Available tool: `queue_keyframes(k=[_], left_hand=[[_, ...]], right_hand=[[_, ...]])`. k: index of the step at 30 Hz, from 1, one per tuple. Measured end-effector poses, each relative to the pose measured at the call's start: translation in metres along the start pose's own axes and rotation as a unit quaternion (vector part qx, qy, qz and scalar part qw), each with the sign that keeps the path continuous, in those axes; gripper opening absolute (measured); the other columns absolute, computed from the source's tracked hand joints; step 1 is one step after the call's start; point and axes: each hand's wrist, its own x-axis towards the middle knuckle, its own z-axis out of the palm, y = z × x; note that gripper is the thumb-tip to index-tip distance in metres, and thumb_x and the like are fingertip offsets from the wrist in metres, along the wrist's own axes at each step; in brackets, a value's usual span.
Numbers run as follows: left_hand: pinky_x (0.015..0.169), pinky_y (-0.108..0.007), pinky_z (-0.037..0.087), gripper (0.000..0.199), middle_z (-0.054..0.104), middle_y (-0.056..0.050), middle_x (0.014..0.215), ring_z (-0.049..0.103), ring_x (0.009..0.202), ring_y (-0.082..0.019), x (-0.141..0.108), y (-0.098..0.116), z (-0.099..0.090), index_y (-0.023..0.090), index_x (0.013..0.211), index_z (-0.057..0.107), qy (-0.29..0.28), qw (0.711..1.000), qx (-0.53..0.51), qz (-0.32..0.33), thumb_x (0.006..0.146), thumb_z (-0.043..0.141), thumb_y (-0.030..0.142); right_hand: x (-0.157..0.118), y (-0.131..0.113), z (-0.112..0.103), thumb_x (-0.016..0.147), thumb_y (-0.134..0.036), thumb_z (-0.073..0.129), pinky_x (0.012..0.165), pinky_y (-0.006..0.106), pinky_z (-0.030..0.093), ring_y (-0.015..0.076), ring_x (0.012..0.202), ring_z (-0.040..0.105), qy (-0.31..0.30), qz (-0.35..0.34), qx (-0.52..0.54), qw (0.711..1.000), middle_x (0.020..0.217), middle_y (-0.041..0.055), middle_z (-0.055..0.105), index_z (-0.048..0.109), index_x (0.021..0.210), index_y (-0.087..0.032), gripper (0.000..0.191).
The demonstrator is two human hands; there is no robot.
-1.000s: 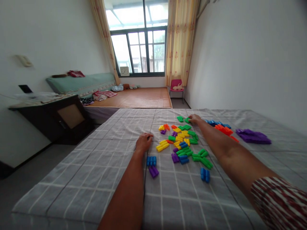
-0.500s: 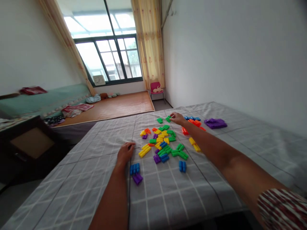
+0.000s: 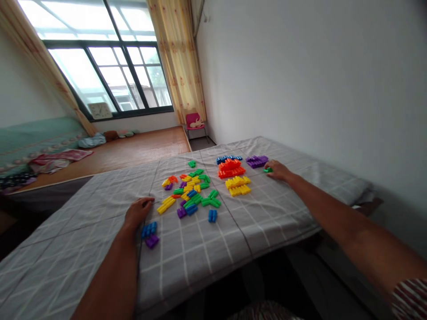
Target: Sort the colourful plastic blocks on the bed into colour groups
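Green plastic building block (image 3: 267, 170): we found it toward the right end of the cloth-covered surface (image 3: 200, 242), at the fingertips of our right grip (image 3: 279, 170). That grip was narrow, thumb and fingers pinched on the block; whether the block also touched the cloth, we could not tell. Our forearm on that side came in from the lower right, out of a striped sleeve (image 3: 410, 298).

Just beyond the right grip we noted a purple stack (image 3: 256, 161). To its left lay a blue row (image 3: 228, 159), an orange heap (image 3: 231, 169) in front of that, then a yellow group (image 3: 238, 186) nearer to us.

Our left grip (image 3: 136, 211) rested left of the mixed pile (image 3: 190, 189), fingers loosely curled; we could not tell how wide it was or whether it held anything. Close by its wrist lay some blue blocks (image 3: 149, 230) with a purple block (image 3: 152, 241) against their near side.

Between our two arms, the mixed pile showed green, yellow, orange, blue and purple. We logged a lone green block (image 3: 191, 164) behind it, a green cluster (image 3: 211, 199) at its right, and a blue pair (image 3: 212, 216) nearer us. Past the surface we recorded a pink chair (image 3: 192, 118) and a mat-topped bed (image 3: 150, 144).
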Motion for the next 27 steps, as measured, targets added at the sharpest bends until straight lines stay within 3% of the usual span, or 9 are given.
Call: queue_keyframes(k=[4, 8, 11, 18, 23, 27], left_hand=[[0.088, -0.030, 0.049, 0.042, 0.070, -0.005, 0.112, 0.064, 0.105, -0.023, 0.009, 0.007, -0.013, 0.022, 0.105, 0.071, -0.048, 0.998, 0.025, -0.018, 0.079, 0.043, 0.039], [0.088, -0.031, 0.049, 0.036, 0.074, -0.003, 0.102, 0.065, 0.103, -0.025, 0.015, 0.016, -0.029, 0.022, 0.095, 0.073, -0.093, 0.995, 0.041, -0.018, 0.073, 0.049, 0.036], [0.091, -0.032, 0.048, 0.037, 0.072, -0.005, 0.107, 0.064, 0.105, -0.025, 0.009, 0.020, -0.033, 0.020, 0.098, 0.072, -0.095, 0.993, 0.064, -0.028, 0.072, 0.049, 0.034], [0.100, -0.037, 0.044, 0.041, 0.067, -0.012, 0.118, 0.058, 0.117, -0.026, -0.037, 0.020, -0.023, 0.017, 0.106, 0.067, -0.022, 0.995, 0.071, -0.073, 0.075, 0.047, 0.035], [0.102, -0.040, 0.042, 0.036, 0.067, -0.013, 0.116, 0.058, 0.117, -0.024, -0.064, 0.028, -0.025, 0.019, 0.097, 0.065, 0.003, 0.995, 0.011, -0.097, 0.083, 0.041, 0.040], [0.097, -0.039, 0.046, 0.042, 0.070, -0.014, 0.107, 0.062, 0.110, -0.024, -0.072, 0.042, -0.027, 0.021, 0.084, 0.065, 0.031, 0.990, -0.051, -0.131, 0.085, 0.039, 0.054]], right_hand=[[-0.014, 0.008, 0.003, 0.069, -0.026, 0.070, 0.082, 0.029, 0.048, 0.0192, 0.089, 0.062, -0.067, -0.009, 0.099, 0.993, 0.101, 0.0066, 0.067, 0.067, 0.093, -0.018, 0.026], [-0.014, 0.018, 0.004, 0.072, -0.034, 0.069, 0.075, 0.028, 0.049, 0.0195, 0.087, 0.065, -0.074, 0.056, 0.139, 0.986, 0.107, 0.0065, 0.069, 0.067, 0.104, -0.019, 0.035], [-0.009, 0.016, 0.008, 0.071, -0.031, 0.071, 0.076, 0.026, 0.049, 0.0195, 0.089, 0.066, -0.095, 0.047, 0.163, 0.981, 0.106, 0.0063, 0.070, 0.067, 0.105, -0.019, 0.036], [-0.013, 0.000, 0.019, 0.069, -0.038, 0.072, 0.071, 0.026, 0.049, 0.0182, 0.082, 0.065, -0.069, 0.030, 0.209, 0.975, 0.101, 0.0053, 0.071, 0.068, 0.101, -0.020, 0.037], [-0.027, 0.013, 0.030, 0.074, -0.058, 0.061, 0.067, 0.029, 0.050, 0.0176, 0.073, 0.064, 0.014, 0.064, 0.237, 0.969, 0.106, 0.0058, 0.069, 0.064, 0.107, -0.023, 0.049], [-0.025, 0.025, 0.036, 0.083, -0.060, 0.044, 0.069, 0.033, 0.050, 0.0206, 0.074, 0.066, 0.029, 0.103, 0.272, 0.956, 0.096, 0.0067, 0.071, 0.064, 0.099, -0.023, 0.044]])
